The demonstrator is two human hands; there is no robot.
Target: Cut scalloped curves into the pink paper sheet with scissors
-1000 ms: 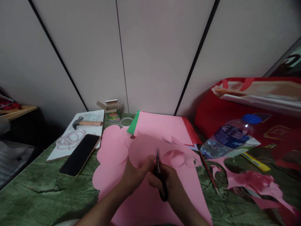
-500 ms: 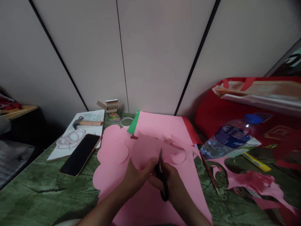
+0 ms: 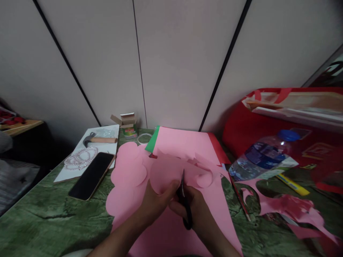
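My left hand (image 3: 158, 200) pinches a piece of pink paper (image 3: 164, 173) near its lower edge, thumb on top. In my right hand (image 3: 194, 207) is a pair of black-handled scissors (image 3: 187, 210), its blades pointing away from me and lying at the pink piece. A strip of the same paper curls to the right of the blades. Beneath both hands lies a large pink sheet (image 3: 171, 235). Several rounded pink cutouts (image 3: 128, 175) overlap along its left side. Behind, more pink paper (image 3: 184, 141) rests over green and red sheets.
To the left are a phone (image 3: 91, 176), a hammer (image 3: 103, 140), a beaded ornament (image 3: 80, 159) and a small open box (image 3: 129, 128). On the right stand a tilted water bottle (image 3: 261, 157) and red bag (image 3: 235, 121), near a pencil (image 3: 240, 200), yellow cutter (image 3: 293, 184) and pink scraps (image 3: 292, 208).
Hardly anything differs. Both hands and the scissors keep nearly the same place, and the curled pink strip has shifted very slightly.
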